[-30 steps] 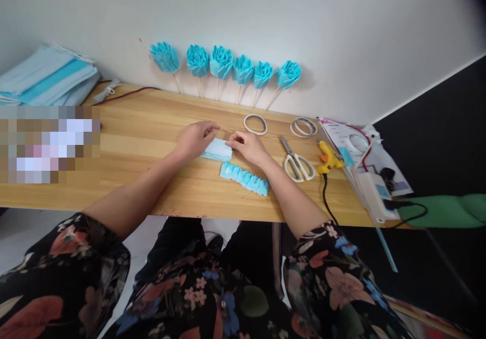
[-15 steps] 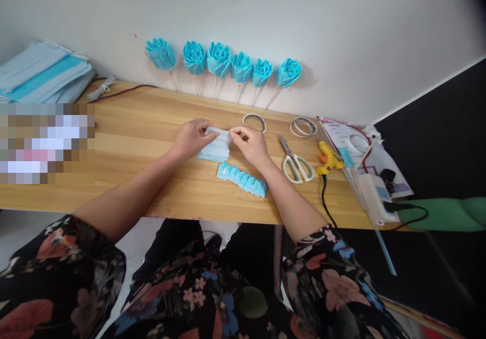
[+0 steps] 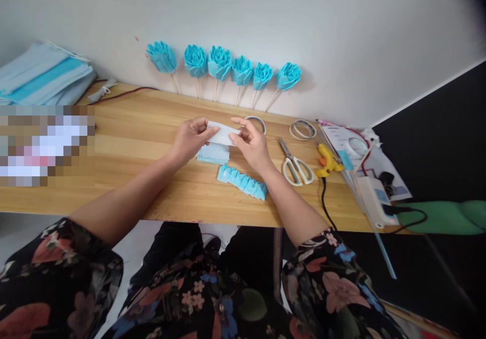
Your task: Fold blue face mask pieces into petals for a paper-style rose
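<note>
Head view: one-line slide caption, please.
Left hand and right hand hold a pale sheet beside a small stack, six blue flowers standing behind.

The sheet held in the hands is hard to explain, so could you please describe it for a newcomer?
On the wooden table, look in front of the blue flowers. There, the left hand and right hand hold the pale sheet between them. Unlike the stack and the pleated row nearer the person, which lie on the table, it alone is held.

Hands (image 3: 192, 137) in facing pinches, thumbs (image 3: 210, 134) uppermost; forearms (image 3: 131, 197) aslant inward
</note>
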`<state>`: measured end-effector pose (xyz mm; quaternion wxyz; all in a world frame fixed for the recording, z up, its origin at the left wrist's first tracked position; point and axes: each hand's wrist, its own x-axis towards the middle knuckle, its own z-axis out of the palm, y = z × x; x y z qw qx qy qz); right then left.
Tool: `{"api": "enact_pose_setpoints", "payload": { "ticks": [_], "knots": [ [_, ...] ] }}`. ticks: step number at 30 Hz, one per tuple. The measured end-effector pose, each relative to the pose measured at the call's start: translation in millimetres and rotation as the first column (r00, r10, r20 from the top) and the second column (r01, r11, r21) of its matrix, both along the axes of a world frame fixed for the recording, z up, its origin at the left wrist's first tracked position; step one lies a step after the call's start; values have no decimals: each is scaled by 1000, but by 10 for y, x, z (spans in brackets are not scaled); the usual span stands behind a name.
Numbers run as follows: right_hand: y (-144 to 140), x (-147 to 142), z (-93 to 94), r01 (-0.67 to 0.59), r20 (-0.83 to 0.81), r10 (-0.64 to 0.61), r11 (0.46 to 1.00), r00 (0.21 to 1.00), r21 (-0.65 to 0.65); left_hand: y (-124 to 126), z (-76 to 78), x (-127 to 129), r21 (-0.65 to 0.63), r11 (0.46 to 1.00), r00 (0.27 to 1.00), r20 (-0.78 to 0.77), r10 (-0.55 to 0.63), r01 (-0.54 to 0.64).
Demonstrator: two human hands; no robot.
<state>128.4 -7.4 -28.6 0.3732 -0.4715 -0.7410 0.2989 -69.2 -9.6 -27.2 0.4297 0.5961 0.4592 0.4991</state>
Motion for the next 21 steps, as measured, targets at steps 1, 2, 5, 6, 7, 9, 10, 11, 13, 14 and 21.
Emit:
{"api": "enact_pose_setpoints", "payload": {
  "ticks": [1, 2, 5, 6, 7, 9, 10, 11, 13, 14, 21],
  "knots": [
    [0, 0, -2, -1, -2, 1, 1000, 1000, 4, -4, 5, 2, -20, 1000, 1000, 16, -21, 21],
    [1, 0, -4, -5, -8, 5, 1000, 1000, 8, -7, 9, 4, -43, 998, 999, 28, -46, 47],
    [15, 8, -15, -27, -63, 28, 1000, 998, 9, -9, 19, 2, -112, 990, 996, 46, -77, 82],
    [22, 12, -21, -37, -105, 38, 999, 994, 11, -10, 27, 0, -129, 989, 996, 58, -65, 72],
    [31, 17, -25, -45, -157, 47, 999, 986, 17, -11, 37, -3, -141, 989, 996, 78, -43, 54],
    [44, 24, -30, -63, -265, 72, 997, 962, 42, -12, 62, -7, -141, 990, 991, 135, 6, 13],
    [46, 27, -27, -72, -305, 87, 996, 949, 58, -12, 75, -7, -134, 991, 986, 164, 24, -2],
    [45, 27, -22, -78, -325, 98, 994, 941, 72, -11, 85, -6, -124, 992, 981, 188, 38, -15],
    [33, 24, -3, -88, -309, 112, 992, 945, 92, -6, 99, -2, -112, 993, 974, 220, 62, -38],
    [23, 20, 9, -92, -284, 117, 991, 952, 101, -4, 102, 2, -109, 993, 971, 228, 71, -47],
    [3, -3, 13, -114, -220, 144, 983, 965, 143, -7, 98, 14, -142, 989, 962, 260, 86, -51]
  ]
}}
